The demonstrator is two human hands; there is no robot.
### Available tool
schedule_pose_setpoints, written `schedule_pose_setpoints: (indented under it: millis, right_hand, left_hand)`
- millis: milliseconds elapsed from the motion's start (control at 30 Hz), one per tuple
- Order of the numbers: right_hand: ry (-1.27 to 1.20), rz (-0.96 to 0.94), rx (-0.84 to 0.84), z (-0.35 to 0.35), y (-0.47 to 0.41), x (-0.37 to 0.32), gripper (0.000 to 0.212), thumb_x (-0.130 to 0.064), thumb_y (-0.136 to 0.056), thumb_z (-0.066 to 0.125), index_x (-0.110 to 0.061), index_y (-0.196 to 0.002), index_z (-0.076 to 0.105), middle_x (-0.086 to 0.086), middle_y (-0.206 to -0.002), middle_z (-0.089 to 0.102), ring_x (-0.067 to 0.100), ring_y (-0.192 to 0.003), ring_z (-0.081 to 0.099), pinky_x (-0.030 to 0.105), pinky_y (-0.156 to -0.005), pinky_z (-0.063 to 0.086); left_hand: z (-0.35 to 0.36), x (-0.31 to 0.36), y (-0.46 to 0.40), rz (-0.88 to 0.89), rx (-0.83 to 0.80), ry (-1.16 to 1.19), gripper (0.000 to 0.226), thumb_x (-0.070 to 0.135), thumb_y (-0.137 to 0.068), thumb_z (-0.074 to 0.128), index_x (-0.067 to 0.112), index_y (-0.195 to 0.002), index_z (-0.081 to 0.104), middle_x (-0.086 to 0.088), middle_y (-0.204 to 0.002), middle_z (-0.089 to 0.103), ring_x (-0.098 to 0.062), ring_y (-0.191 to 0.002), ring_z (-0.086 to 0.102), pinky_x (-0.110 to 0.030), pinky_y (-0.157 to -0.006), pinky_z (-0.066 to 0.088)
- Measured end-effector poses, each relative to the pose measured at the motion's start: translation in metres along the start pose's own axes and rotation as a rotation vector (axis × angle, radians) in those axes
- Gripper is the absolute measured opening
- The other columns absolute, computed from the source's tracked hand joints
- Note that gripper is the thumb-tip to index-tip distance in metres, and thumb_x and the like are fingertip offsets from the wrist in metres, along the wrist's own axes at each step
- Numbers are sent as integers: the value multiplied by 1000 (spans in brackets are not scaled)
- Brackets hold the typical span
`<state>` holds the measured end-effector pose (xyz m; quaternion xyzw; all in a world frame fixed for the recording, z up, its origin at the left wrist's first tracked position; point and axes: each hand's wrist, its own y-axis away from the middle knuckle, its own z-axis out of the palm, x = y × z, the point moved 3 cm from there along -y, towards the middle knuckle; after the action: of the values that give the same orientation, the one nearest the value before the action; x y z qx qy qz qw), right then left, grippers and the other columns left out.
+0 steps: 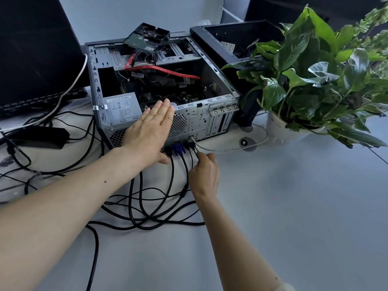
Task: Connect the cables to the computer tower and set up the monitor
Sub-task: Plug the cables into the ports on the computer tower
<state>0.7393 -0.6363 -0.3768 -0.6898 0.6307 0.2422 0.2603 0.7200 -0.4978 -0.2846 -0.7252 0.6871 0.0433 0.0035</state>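
An open computer tower (pixel 218 114) lies on its side on the pale table, its rear panel facing me. My left hand (pixel 151 131) rests flat, fingers together, against that rear panel over the fan grille. My right hand (pixel 204 173) pinches a thin black cable (pixel 195 151) just below the ports. A blue VGA plug (pixel 178 148) and several black cables (pixel 172 175) are plugged in along the panel's lower edge. A grey cable (pixel 220 148) leaves the ports to the right. A dark monitor (pixel 35 49) stands at the left.
A loose hard drive (pixel 147 36) sits on top of the case. A black side panel (pixel 237 36) stands behind. A leafy potted plant (pixel 315 80) crowds the right. A keyboard (pixel 31 103) and a power brick (pixel 42 135) lie at the left. Black cables loop across the table.
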Motion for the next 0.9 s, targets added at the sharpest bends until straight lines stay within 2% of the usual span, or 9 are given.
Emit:
schedule_pose_setpoints:
  millis: [100,200,300,633,800,900]
  right_hand:
    - [86,-59,22,4,5,0,37,12,-76,45,-4,-103,64,11,-104,59,33,-76,56,30,-50,33]
    - [109,-97,43,10,7,1,38,15,-74,48,-4,-102,64,12,-99,59,34,-70,56,29,-50,28]
    - [113,-87,65,13,3,3,34,18,-72,47,-3,-94,63,12,-96,59,32,-67,53,29,-49,29]
    - [71,-97,96,15,-2,4,35,16,-78,50,-3,-105,64,12,-102,60,32,-71,57,28,-51,31]
    - [68,-38,77,19,-2,9,25,11,-82,47,-4,-95,63,11,-98,58,24,-62,42,28,-51,29]
    - [68,-25,56,21,-3,9,19,3,-87,46,-5,-92,62,10,-99,57,28,-65,50,28,-51,32]
  left_hand:
    - [2,-1,0,6,9,-5,140,53,-59,80,10,-144,-23,-8,-156,-25,-19,-144,-17,-32,-118,-6]
    - [2,0,0,4,14,-4,140,52,-59,80,10,-145,-22,-7,-156,-25,-19,-144,-17,-32,-118,-5]
    - [2,0,0,4,11,-5,140,52,-59,80,9,-145,-22,-7,-156,-25,-19,-144,-17,-33,-119,-4]
    - [2,0,-1,2,0,-7,140,51,-59,81,10,-144,-22,-7,-156,-25,-19,-144,-18,-33,-119,-4]
    - [2,-1,-2,-3,-10,-18,140,51,-59,80,9,-144,-22,-8,-155,-26,-19,-144,-18,-34,-120,-3]
    - [3,0,-2,-4,-7,-18,140,51,-60,81,9,-144,-22,-8,-155,-26,-19,-144,-18,-34,-120,-3]
